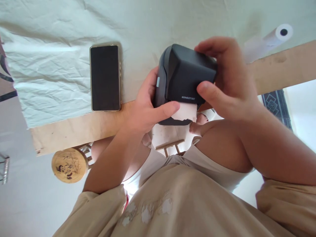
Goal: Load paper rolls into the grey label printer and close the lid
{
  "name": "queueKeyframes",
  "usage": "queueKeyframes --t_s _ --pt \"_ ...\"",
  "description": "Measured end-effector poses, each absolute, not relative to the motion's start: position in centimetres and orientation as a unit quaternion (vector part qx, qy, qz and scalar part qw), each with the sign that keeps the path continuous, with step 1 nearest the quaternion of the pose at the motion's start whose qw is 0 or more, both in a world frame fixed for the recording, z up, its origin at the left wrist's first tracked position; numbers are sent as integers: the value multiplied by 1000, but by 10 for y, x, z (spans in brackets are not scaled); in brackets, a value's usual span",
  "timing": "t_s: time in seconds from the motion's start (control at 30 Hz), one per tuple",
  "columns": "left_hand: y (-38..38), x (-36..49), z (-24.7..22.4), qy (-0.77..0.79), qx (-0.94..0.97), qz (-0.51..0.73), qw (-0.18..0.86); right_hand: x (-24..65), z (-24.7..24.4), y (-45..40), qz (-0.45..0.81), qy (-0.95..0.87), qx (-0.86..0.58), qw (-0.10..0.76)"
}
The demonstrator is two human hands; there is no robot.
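Both hands hold a dark grey label printer (189,70) marked NIIMBOT, lifted at the table's near edge. A strip of white paper (185,112) with a torn end sticks out of its slot. My left hand (150,108) grips the printer's left side, the thumb lying over the front by the paper. Around the right side curls my right hand (224,75), with its thumb on the lid and fingers at the back. The lid looks closed. What is inside the printer is hidden.
A black-screened phone (105,78) in a clear case lies left on the pale green cloth (59,29). On the right rests a white paper roll (277,36). The wooden table edge (74,133) runs above my lap. A round wooden stool (69,165) stands at lower left.
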State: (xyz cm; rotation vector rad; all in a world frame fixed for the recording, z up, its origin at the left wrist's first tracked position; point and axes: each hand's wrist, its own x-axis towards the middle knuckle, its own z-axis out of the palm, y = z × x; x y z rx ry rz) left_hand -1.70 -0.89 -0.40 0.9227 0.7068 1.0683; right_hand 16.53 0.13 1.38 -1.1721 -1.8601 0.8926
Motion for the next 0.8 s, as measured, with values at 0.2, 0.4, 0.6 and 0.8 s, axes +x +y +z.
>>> queueKeyframes --t_s 0.2,0.4,0.6,0.8 --pt "-11 -14 3 341 381 462 724 166 11 6 350 -771 -431 313" --pt "-11 -5 4 368 354 522 683 163 14 5 271 -787 -455 316" --pt "-9 -7 1 373 332 496 710 163 11 2 233 -795 -453 328" --pt "-8 -9 5 339 314 515 722 166 10 3 225 -829 -363 362"
